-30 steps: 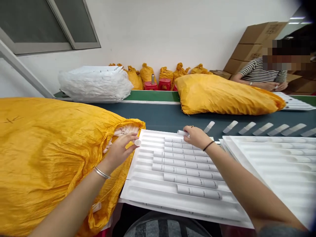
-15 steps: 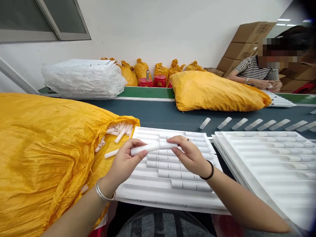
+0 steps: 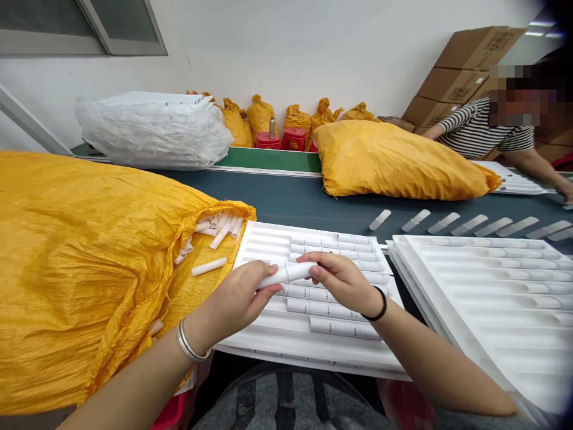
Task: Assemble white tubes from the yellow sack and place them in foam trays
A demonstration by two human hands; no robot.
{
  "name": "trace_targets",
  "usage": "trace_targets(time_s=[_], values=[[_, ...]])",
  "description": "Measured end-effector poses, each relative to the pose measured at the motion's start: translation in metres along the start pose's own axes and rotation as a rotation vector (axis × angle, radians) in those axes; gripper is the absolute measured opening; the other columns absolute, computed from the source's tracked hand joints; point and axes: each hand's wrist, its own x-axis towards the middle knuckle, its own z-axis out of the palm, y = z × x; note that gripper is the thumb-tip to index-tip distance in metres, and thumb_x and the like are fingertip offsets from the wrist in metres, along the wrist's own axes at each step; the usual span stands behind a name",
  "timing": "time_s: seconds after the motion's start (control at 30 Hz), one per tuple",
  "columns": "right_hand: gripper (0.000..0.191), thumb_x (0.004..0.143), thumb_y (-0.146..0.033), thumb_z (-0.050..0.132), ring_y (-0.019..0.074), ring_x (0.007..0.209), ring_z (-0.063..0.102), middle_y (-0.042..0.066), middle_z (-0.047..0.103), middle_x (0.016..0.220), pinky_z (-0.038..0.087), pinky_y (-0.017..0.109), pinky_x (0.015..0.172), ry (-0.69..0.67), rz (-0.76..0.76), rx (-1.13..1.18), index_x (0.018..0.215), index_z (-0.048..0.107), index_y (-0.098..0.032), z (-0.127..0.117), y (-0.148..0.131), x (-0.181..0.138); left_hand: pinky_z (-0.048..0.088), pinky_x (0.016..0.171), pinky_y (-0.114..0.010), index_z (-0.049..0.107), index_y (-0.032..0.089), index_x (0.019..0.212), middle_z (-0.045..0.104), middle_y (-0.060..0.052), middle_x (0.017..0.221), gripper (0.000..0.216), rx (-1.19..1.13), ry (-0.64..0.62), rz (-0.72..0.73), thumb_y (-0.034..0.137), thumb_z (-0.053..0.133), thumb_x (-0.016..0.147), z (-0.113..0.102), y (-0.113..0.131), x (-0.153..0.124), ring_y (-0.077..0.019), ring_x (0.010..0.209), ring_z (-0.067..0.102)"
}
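Note:
Both hands pinch one white tube [image 3: 290, 273] held crosswise above a white moulded tray [image 3: 268, 343]. My left hand [image 3: 239, 301], a silver bangle on its wrist, grips the tube's left end. My right hand [image 3: 342, 283], with a black band on the wrist, holds the right end. Several labelled white tubes [image 3: 331, 292] lie in the tray's grooves under the hands. A big yellow sack [image 3: 80, 269] at my left spills more white tubes [image 3: 215, 233] from its mouth.
A second white tray [image 3: 483, 286] lies at the right. Several white tubes [image 3: 465, 224] ride on the dark conveyor belt [image 3: 286, 200]. Another yellow sack [image 3: 398, 161] and a white plastic bundle [image 3: 152, 131] sit beyond. A person in a striped shirt [image 3: 483, 131] works at the far right.
My left hand took a tube from the sack's mouth, my right hand came back from the tray's far edge, and both now hold one tube, lower and closer to me.

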Motion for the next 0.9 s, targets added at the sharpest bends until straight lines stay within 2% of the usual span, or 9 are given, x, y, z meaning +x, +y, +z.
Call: trace_targets(time_s=[0.1,0.23,0.4,0.5,0.6,0.67,0.7,0.77,0.9], values=[[0.033,0.096,-0.037,0.041,0.0136,0.072,0.061,0.005,0.065,0.085,0.053,0.027,0.066,-0.06,0.037,-0.006,0.116,0.058,-0.016,-0.003,-0.001,0.0,0.05,0.079,-0.029,0.047,0.018,0.11,0.062,-0.005,0.097,0.022,0.037,-0.014,0.029,0.026,0.053,0.089,0.001,-0.001,0.0,-0.0163,0.089,0.062],[0.047,0.091,-0.039,0.051,0.0233,0.115,0.051,0.013,0.054,0.124,0.045,0.04,0.095,-0.062,-0.221,-0.375,0.134,0.045,-0.02,-0.005,-0.006,0.0,0.051,0.079,-0.029,0.047,0.019,0.109,0.063,-0.006,0.1,0.023,-0.05,-0.086,-0.126,0.031,0.052,0.089,-0.001,-0.001,0.004,-0.0175,0.091,0.063],[0.032,0.095,-0.028,0.042,0.0183,0.076,0.056,0.01,0.061,0.083,0.049,0.031,0.068,-0.042,-0.455,-0.666,0.121,0.052,-0.011,0.013,-0.014,-0.002,0.051,0.084,-0.032,0.043,0.022,0.115,0.061,-0.008,0.106,0.032,-0.199,-0.082,-0.225,0.034,0.054,0.087,0.009,0.008,0.002,-0.0207,0.102,0.061],[0.026,0.095,-0.029,0.042,0.019,0.079,0.056,0.01,0.062,0.087,0.046,0.032,0.073,-0.113,-0.423,-0.798,0.109,0.059,-0.015,0.015,-0.006,0.01,0.05,0.089,-0.034,0.035,0.024,0.128,0.058,-0.011,0.12,0.047,-0.218,-0.135,-0.238,0.036,0.053,0.087,0.015,0.006,0.0,-0.0225,0.109,0.059],[0.022,0.091,-0.027,0.045,0.0236,0.088,0.056,0.012,0.061,0.094,0.043,0.036,0.08,-0.021,-0.093,-0.954,0.098,0.063,-0.016,-0.014,0.023,0.04,0.04,0.102,-0.045,0.028,0.021,0.139,0.044,-0.016,0.138,0.065,-0.036,-0.19,-0.259,0.041,0.055,0.084,0.009,-0.023,0.0,-0.0299,0.125,0.046],[0.027,0.088,-0.029,0.048,0.0238,0.096,0.055,0.012,0.061,0.104,0.041,0.032,0.083,0.131,0.378,-0.978,0.109,0.059,-0.017,-0.047,0.052,0.061,0.031,0.105,-0.053,0.043,0.017,0.131,0.045,-0.019,0.136,0.052,0.198,-0.133,-0.353,0.039,0.05,0.084,-0.001,-0.058,-0.003,-0.0362,0.129,0.039],[0.032,0.089,-0.029,0.046,0.0237,0.095,0.056,0.014,0.061,0.105,0.041,0.031,0.08,0.169,0.503,-0.976,0.115,0.056,-0.014,-0.064,0.068,0.069,0.03,0.103,-0.057,0.051,0.013,0.122,0.051,-0.022,0.127,0.045,0.33,-0.141,-0.435,0.036,0.048,0.084,-0.007,-0.078,-0.005,-0.0396,0.125,0.041],[0.036,0.088,-0.029,0.047,0.0227,0.09,0.058,0.016,0.063,0.103,0.042,0.028,0.074,0.182,0.688,-0.954,0.117,0.055,-0.008,-0.094,0.098,0.081,0.031,0.095,-0.063,0.059,0.011,0.103,0.057,-0.025,0.112,0.036,0.504,-0.213,-0.61,0.037,0.049,0.081,-0.015,-0.116,-0.012,-0.046,0.121,0.04],[0.036,0.079,-0.031,0.06,0.0209,0.086,0.061,0.017,0.066,0.099,0.043,0.025,0.069,0.1,0.872,-0.912,0.105,0.063,-0.005,-0.121,0.136,0.084,0.042,0.084,-0.05,0.061,0.015,0.079,0.063,-0.017,0.082,0.02,0.48,-0.356,-0.693,0.033,0.054,0.074,-0.021,-0.156,-0.024,-0.0398,0.102,0.054]])
